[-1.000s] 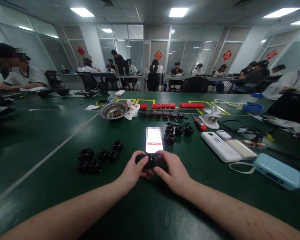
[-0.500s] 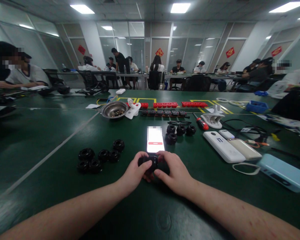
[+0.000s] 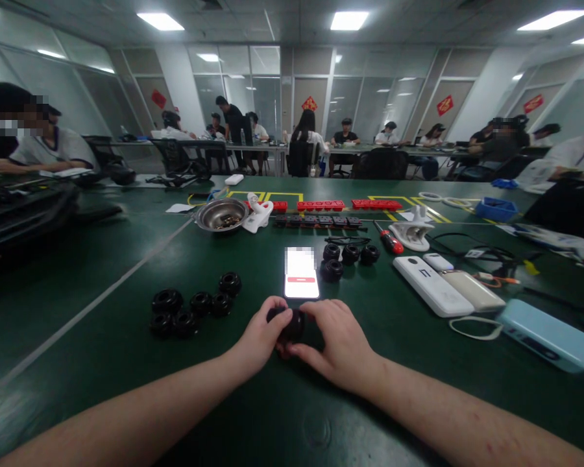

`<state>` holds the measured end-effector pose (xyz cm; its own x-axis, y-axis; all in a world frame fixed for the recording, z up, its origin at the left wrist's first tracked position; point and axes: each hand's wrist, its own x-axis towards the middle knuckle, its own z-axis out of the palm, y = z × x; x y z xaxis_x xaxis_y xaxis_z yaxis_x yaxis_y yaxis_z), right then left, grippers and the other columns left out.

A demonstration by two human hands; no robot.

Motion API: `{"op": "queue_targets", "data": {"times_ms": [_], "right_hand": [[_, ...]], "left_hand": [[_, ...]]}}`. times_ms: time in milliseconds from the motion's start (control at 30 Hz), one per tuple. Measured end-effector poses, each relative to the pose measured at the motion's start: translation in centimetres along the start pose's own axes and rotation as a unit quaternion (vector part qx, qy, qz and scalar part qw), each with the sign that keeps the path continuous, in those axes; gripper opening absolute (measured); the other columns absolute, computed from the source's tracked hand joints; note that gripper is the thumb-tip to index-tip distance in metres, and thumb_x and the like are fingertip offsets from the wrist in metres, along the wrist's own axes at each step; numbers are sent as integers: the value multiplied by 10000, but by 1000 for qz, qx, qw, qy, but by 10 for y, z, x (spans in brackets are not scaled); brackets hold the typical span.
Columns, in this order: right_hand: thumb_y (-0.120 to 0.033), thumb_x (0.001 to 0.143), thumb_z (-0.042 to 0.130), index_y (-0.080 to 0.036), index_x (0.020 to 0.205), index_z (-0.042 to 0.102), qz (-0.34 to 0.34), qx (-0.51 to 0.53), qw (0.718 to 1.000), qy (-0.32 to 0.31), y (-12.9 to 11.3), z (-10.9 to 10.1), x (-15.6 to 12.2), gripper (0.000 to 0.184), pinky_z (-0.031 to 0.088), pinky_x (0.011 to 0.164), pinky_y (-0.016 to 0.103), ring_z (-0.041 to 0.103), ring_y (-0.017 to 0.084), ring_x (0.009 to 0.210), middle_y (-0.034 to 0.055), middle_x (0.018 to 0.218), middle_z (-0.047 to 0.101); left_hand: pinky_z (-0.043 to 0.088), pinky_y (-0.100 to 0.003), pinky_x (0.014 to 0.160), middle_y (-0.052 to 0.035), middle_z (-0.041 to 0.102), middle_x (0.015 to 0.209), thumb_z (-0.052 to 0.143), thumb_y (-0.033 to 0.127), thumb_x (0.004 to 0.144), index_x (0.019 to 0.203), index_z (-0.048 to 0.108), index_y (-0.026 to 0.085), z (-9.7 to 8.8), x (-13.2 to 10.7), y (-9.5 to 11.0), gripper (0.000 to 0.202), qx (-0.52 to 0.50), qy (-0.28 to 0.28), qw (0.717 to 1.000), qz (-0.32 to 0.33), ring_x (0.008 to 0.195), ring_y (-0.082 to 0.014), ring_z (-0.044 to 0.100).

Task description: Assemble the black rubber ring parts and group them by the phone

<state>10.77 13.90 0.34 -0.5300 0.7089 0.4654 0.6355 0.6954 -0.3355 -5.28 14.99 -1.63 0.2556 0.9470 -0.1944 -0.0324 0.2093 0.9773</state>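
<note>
A black, tyre-like wheel (image 3: 296,324) is held just above the table in front of me. My left hand (image 3: 267,327) is closed on its left side, the thumb lying across the top. Around its right edge curl the thumb and fingers of my right hand (image 3: 335,337), touching it. The underside is hidden by my fingers. Directly beyond lies a phone (image 3: 302,282) with a lit white screen and a red bar. Several similar black wheels (image 3: 202,303) sit to the left, and another group (image 3: 331,270) is right of the phone.
Farther back are a metal bowl (image 3: 202,220) of small parts, a white clamp-like stand (image 3: 259,220), red trays (image 3: 321,205) and a row of black parts (image 3: 318,222). A screwdriver (image 3: 393,242), white power bank (image 3: 431,288) and light-blue box (image 3: 547,334) lie right. Other people sit around.
My right thumb has shifted left along the wheel's lower edge. Dark material seen between my right thumb and fingers no longer shows there. The wheel has turned slightly.
</note>
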Motion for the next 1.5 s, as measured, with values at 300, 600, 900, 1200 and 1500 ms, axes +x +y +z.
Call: {"op": "queue_targets", "data": {"times_ms": [300,600,900,1200,1500], "right_hand": [[-368,797,505,-128,927,529,37,-18,997,-72,8,4,4,274,422,651,326,541,198,726,79,816,593],[-347,793,504,-163,981,495,99,24,993,-53,2,-3,2,264,438,630,328,545,193,729,51,822,589],[-231,766,544,-138,1083,454,5,32,999,-37,9,5,1,343,446,724,337,535,197,819,82,924,576],[-319,793,515,-162,865,532,89,42,992,-81,4,-1,2,174,419,573,279,520,163,653,29,738,568],[-235,775,533,-150,1158,408,-12,37,998,-41,6,3,-1,412,438,734,346,527,203,841,84,953,571]], "left_hand": [[447,-203,425,20,506,756,517,340,701,918,371,202,-1,-4,4,296,-7,-15,1000,23,539,-103,572],[430,-193,422,10,500,782,525,288,690,926,387,201,-2,-6,8,287,-28,-11,999,15,555,-98,547],[424,-208,391,24,512,648,442,442,742,926,369,196,-1,-1,7,316,-9,1,999,-32,442,-101,538],[459,-216,483,1,473,834,585,290,619,975,405,214,-3,-8,6,406,-22,-35,999,30,660,-126,541],[379,-188,380,37,514,603,473,404,710,915,381,183,0,-4,10,315,22,-23,999,-20,410,-83,504]]}}
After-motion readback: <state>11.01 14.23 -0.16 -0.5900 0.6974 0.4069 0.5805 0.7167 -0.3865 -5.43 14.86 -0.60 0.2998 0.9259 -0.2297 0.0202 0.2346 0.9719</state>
